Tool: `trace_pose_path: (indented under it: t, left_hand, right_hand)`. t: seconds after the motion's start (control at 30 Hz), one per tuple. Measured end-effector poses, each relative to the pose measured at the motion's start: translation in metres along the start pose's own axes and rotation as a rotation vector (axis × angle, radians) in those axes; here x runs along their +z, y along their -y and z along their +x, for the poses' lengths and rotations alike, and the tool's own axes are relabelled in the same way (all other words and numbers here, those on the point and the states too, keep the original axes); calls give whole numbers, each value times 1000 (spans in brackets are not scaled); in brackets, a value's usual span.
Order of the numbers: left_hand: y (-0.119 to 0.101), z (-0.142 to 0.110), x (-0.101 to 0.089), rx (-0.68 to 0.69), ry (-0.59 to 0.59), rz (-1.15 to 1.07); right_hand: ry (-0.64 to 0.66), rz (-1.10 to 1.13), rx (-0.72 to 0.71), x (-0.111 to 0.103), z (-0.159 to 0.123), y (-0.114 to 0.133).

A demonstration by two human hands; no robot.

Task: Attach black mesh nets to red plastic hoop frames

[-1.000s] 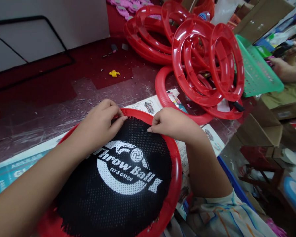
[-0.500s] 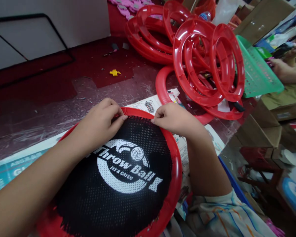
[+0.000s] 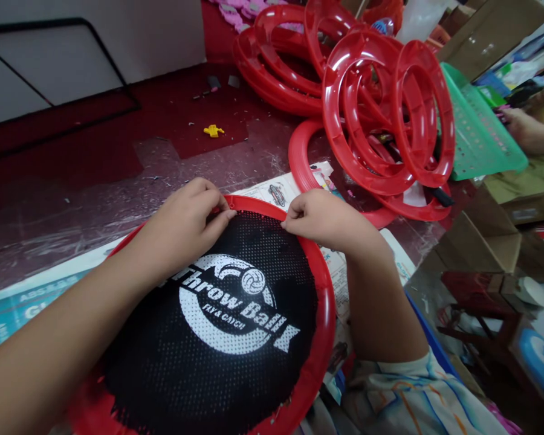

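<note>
A red plastic ring (image 3: 324, 308) lies in front of me with black mesh fabric (image 3: 163, 362) stretched across it, printed "Throw Ball, Fly & Catch" in white. My left hand (image 3: 197, 211) pinches the far edge of the mesh against the ring, thumb and forefinger together. Farther right on the same edge, my right hand (image 3: 320, 214) has its fingertips closed on the mesh as well. The mesh border looks ragged along the near and right sides. Exactly what lies between the fingertips is partly hidden.
Several loose red rings (image 3: 330, 115) are piled at the back right. Beside them a green basket (image 3: 480, 133) is near another person's hand (image 3: 521, 130). A printed cardboard sheet (image 3: 40, 308) lies under the work. A small yellow piece (image 3: 214, 131) and a black wire frame (image 3: 111, 66) sit farther back.
The view has shifted very slightly, so the background sits a little to the right. Both hands keep their pinch at the same far edge of the mesh.
</note>
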State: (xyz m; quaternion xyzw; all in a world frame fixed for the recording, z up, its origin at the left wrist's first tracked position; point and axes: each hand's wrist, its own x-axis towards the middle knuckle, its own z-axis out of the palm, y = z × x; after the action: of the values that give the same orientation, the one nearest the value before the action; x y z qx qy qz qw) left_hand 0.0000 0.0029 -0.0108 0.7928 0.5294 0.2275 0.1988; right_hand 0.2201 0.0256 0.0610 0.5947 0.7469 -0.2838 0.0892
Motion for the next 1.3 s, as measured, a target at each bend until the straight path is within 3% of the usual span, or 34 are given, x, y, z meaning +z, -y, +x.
trace_pose_path:
  t: [0.23, 0.57, 0.77, 1.0, 1.13, 1.3]
  left_hand:
    - [-1, -1, 0, -4, 6, 14]
    - [-2, -1, 0, 0, 16, 23]
    - [-1, -1, 0, 6, 25, 24]
    - [-1, -2, 0, 11, 23, 19]
    - [-1, -2, 0, 3, 26, 34]
    - [2, -1, 0, 6, 53, 31]
  right_hand:
    - [-10, 29, -37, 0, -3, 1]
    - [-27, -64, 14, 6, 2, 6]
    - [-48, -119, 27, -5, -8, 0]
    - [227, -274, -59, -9, -19, 4]
    - [208, -314, -104, -5, -20, 6]
    - [194, -174, -87, -10, -21, -3]
